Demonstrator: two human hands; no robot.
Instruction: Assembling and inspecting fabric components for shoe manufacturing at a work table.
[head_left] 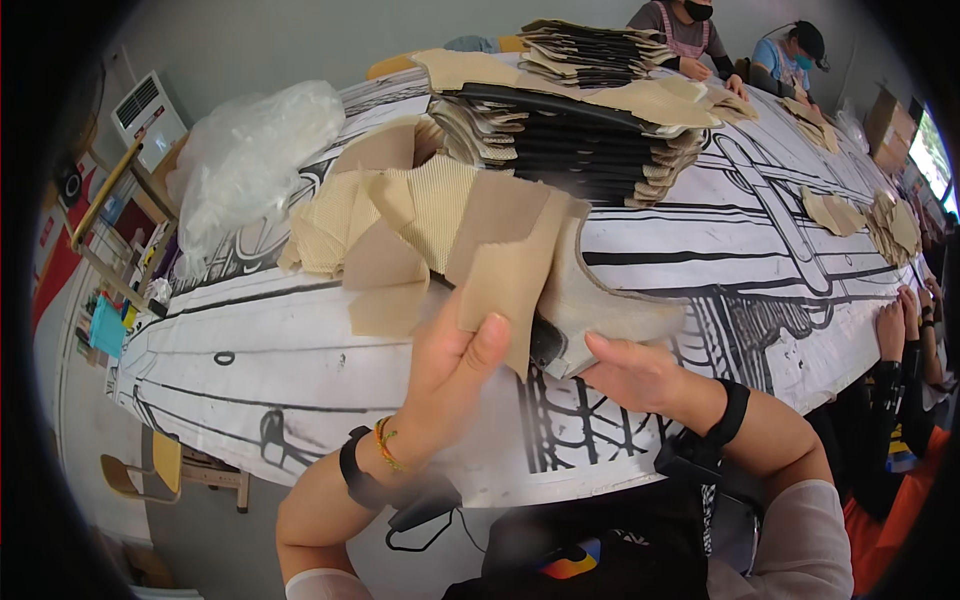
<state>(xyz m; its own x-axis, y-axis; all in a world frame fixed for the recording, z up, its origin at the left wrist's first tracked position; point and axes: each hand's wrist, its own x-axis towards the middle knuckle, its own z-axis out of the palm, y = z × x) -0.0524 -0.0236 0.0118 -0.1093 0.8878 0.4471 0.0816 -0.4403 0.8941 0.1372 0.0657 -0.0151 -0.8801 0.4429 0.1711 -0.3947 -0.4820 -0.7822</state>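
Observation:
A cut tan fabric panel (515,275) with a curved, greyish underside (610,300) is held up in front of me, over the table. My left hand (450,355) grips its left lower edge, thumb on top. On the other side, my right hand (635,372) pinches the greyish part close to a small black patch (547,342). Just beyond my left hand lies a loose heap of beige and brown ribbed fabric pieces (390,200). Behind the panel rises a tall stack of tan and black panels (580,145), partly hidden by it.
A second stack (590,55) stands farther back. Clear plastic bags (255,150) sit at the far left of the table (300,370), whose white cover bears black drawings. More fabric pieces (890,230) lie at the right. Other people work along the far and right edges.

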